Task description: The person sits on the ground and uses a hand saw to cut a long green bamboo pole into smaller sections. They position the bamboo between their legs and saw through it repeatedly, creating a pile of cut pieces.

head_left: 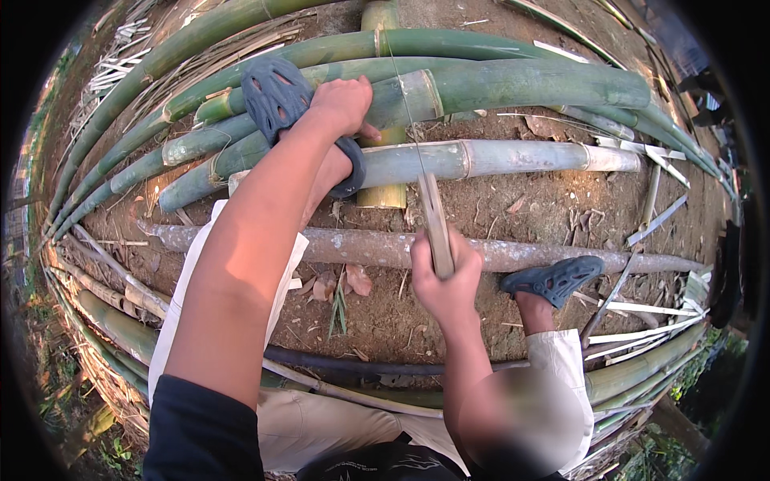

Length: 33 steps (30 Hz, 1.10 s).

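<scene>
My left hand (343, 106) is closed over the top of a thick green bamboo pole (537, 85), pressing down beside my clog-shod left foot (277, 98). In my right hand (449, 272) is the wooden handle of a saw (434, 224), gripped with the fingers wrapped round it. Its thin blade shows nearly edge-on and crosses the green pole just left of a pale node ring. Whether the teeth have cut into the bamboo cannot be seen. A pale, weathered bamboo pole (513, 159) lies just nearer to me.
A short upright-lying bamboo piece (383, 197) runs crosswise under the poles. Several green poles (200, 48) stretch across the far side. A grey-brown pole (353, 247) lies across the dirt, by my right foot (555, 280). Split bamboo strips (654, 333) are scattered at the right.
</scene>
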Each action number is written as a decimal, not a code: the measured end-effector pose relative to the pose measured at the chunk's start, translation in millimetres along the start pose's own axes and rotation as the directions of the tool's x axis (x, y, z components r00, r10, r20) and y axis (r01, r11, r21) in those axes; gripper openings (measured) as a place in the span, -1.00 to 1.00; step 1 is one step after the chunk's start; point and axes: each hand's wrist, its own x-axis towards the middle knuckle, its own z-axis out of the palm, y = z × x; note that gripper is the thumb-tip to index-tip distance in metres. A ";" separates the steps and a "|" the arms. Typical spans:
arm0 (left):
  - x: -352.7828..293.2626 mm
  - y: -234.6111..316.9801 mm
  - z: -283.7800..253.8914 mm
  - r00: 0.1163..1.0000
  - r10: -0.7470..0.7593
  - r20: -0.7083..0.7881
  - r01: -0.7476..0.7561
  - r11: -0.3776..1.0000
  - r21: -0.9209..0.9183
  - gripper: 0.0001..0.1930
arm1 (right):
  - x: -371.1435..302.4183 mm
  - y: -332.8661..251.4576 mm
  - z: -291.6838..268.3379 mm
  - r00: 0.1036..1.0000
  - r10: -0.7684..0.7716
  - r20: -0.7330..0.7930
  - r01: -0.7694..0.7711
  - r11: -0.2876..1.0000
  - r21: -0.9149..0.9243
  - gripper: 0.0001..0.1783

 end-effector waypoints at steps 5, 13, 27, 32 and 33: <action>2.2 0.9 -15.7 0.999 0.027 0.044 -0.028 1.000 0.010 -0.12 | -81.8 -5.6 -41.7 0.998 0.048 0.036 -0.041 0.984 -0.172 -0.92; 4.1 5.1 -14.3 0.996 0.084 0.027 -0.084 0.996 0.000 -0.27 | 41.8 8.4 13.1 0.999 -0.045 -0.019 0.044 0.998 -0.049 -0.81; 12.8 -5.4 -35.8 0.963 0.067 0.261 -0.074 0.997 0.014 -0.24 | 52.1 21.5 26.1 0.995 -0.103 -0.007 0.102 0.989 -0.110 -0.89; 12.3 -10.3 -21.5 0.974 0.088 0.209 -0.089 0.996 -0.007 -0.35 | -41.2 29.7 -7.3 0.993 -0.120 0.004 0.118 0.976 -0.180 -0.89; 15.7 -10.5 -23.5 0.981 0.086 0.174 -0.089 0.996 0.004 -0.36 | -54.4 24.7 -15.3 0.990 -0.136 0.025 0.138 0.958 -0.251 -0.84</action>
